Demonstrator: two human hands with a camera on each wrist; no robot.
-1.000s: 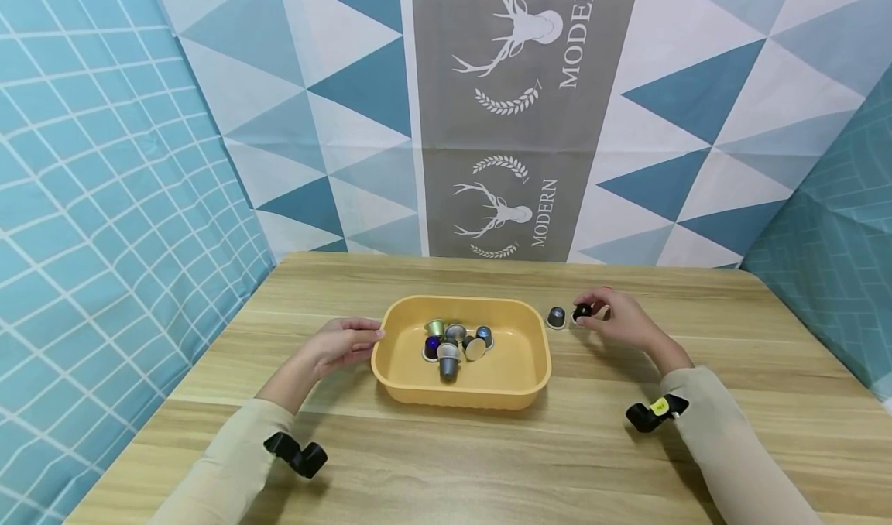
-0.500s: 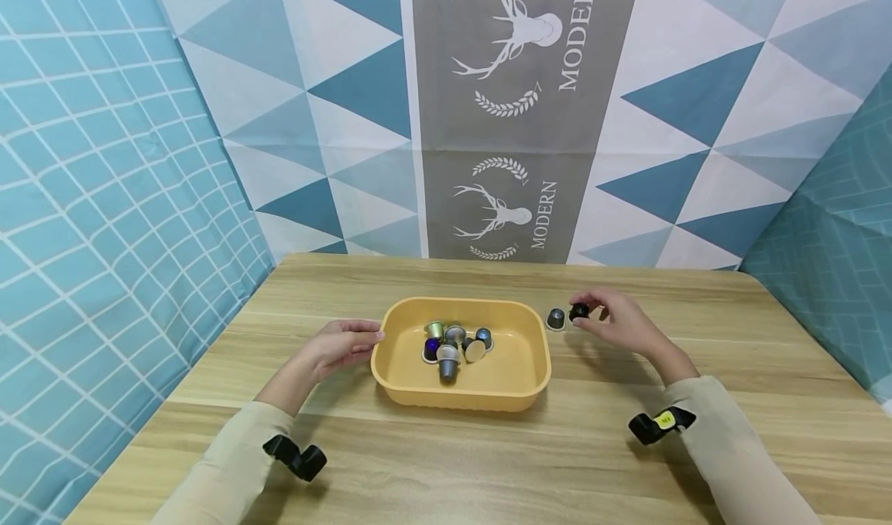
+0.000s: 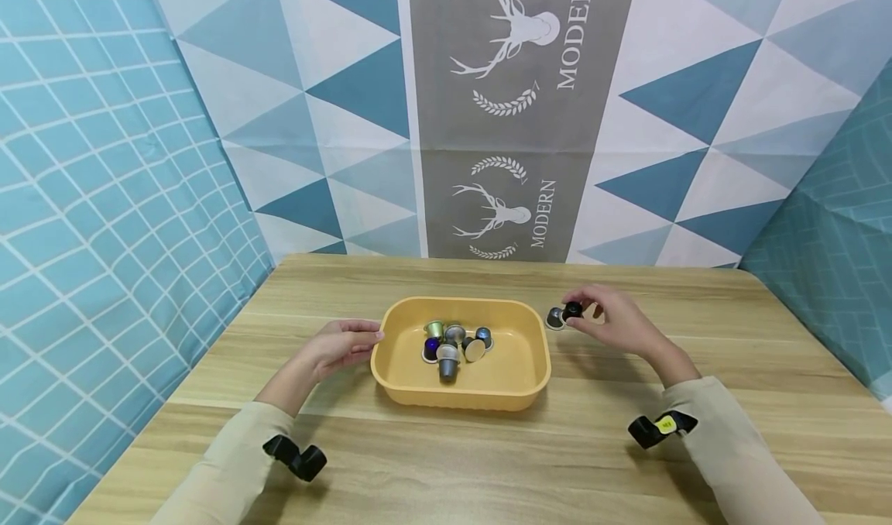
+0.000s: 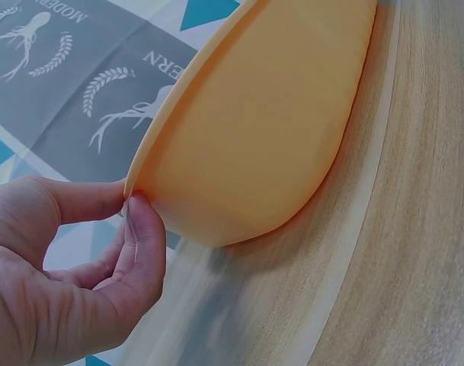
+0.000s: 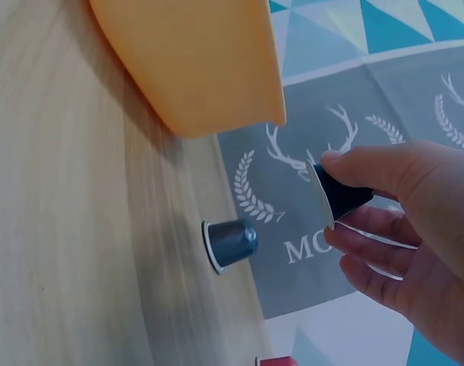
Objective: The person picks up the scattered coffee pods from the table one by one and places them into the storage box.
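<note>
My left hand (image 3: 340, 348) pinches the left rim of a yellow-orange plastic tub (image 3: 460, 401) between thumb and fingers, plainest in the left wrist view. Between the thumb and fingertips of my right hand (image 3: 620, 322) is a black coffee capsule (image 5: 344, 197) with a pale rimmed lid. That capsule is above the table, right of the tub. A dark grey capsule (image 5: 235, 239) stands lid-down on the table between the held one and the tub. Inside the tub lie several capsules, among them a green one (image 3: 435, 330), a deep blue one (image 3: 432, 347) and a grey one (image 3: 448, 368).
A red capsule (image 5: 277, 361) shows at the bottom edge of the right wrist view; my right hand hides it in the head view. Behind the wooden table (image 3: 446, 463) rises a patterned cloth wall (image 3: 376, 122). Black wrist cameras sit on both sleeves.
My right hand has lifted the black capsule and carried it leftward, so it now overlaps the dark grey one in the head view. The left hand and tub stay put.
</note>
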